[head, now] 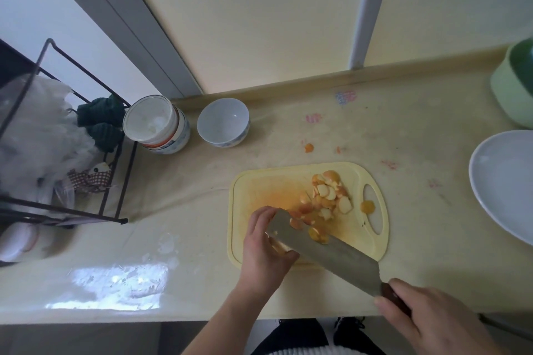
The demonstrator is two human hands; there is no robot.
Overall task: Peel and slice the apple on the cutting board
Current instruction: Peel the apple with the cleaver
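A pale yellow cutting board [253,187] lies on the counter. A heap of cut apple pieces [326,199] covers its middle and right part. My left hand [265,248] presses a remaining apple chunk [281,246] down at the board's near left edge; most of the chunk is hidden by my fingers and the blade. My right hand [427,320] grips the dark handle of a wide cleaver [326,251], whose blade lies across the chunk with a few apple bits stuck on it. One loose piece [367,206] sits by the board's handle hole.
A white bowl [223,121] and a lidded white jar [155,124] stand at the back left. A black wire rack [57,135] with plastic bags is at far left. A large white plate [501,181] and a green container [516,86] sit at right. Small apple scraps [309,147] lie behind the board.
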